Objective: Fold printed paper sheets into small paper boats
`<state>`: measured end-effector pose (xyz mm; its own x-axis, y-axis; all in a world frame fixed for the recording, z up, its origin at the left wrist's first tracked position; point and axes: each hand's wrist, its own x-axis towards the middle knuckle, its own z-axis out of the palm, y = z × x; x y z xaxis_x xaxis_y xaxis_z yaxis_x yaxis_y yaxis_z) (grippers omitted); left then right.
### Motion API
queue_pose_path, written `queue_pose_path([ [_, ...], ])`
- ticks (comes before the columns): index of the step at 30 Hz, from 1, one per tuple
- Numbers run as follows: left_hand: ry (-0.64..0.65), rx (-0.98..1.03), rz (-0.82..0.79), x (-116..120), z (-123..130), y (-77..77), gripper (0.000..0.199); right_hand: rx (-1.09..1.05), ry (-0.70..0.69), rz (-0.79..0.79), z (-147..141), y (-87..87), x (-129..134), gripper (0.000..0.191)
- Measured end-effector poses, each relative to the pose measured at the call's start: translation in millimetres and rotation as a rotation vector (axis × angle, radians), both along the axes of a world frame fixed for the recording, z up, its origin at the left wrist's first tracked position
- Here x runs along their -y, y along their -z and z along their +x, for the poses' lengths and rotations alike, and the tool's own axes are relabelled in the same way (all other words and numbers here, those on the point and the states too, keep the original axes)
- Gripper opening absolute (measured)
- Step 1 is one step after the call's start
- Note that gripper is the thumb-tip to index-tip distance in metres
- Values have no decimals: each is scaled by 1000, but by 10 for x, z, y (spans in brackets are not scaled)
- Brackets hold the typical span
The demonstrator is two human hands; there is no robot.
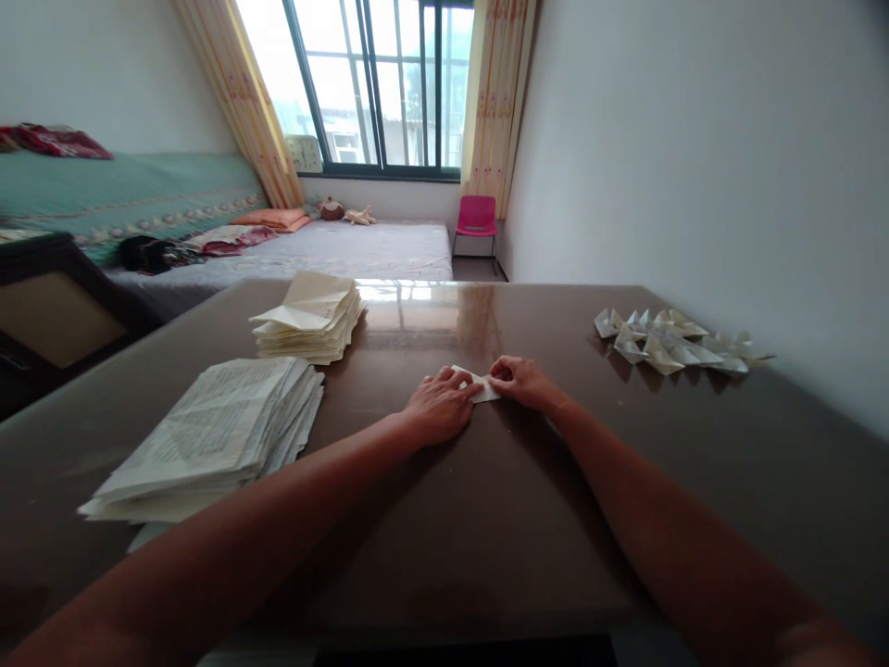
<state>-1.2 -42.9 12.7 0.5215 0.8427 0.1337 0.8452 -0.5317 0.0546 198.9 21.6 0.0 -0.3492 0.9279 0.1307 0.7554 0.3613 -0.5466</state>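
Observation:
A small piece of folded white paper [486,390] lies on the brown table [444,519], between my two hands. My left hand [441,405] holds its left side down against the tabletop, thumb over the paper and fingers curled at the far edge. At the right end, my right hand [522,381] is closed in a pinch on the paper's edge. Parts of the paper are hidden under the fingers.
Left of my hands stand a stack of printed sheets [208,421] and, farther back, a stack of cream paper [309,320]. Several folded paper shapes [667,347] sit at the right. Beyond the table are a bed [389,248] and a pink chair [477,215].

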Motion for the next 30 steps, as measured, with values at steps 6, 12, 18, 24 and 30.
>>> queue_pose_path([
  [6, -9, 36, 52, -6, 32, 2, 43, -8, 7, 22, -19, -15, 16, 16],
  [12, -26, 102, 74, 3, 50, 49, 42, -12, -95, 131, 4, 0, 50, 15],
  [18, -53, 121, 67, -41, 59, 63, 36, 166, -161, 181, 26, -111, 138, 18],
  [24, -27, 88, 43, -78, 67, 51, 42, 266, -302, 160, 170, -244, 192, 25],
  [30, -7, 53, 48, -67, 61, -4, 40, 250, -305, 106, 211, -192, 141, 47],
])
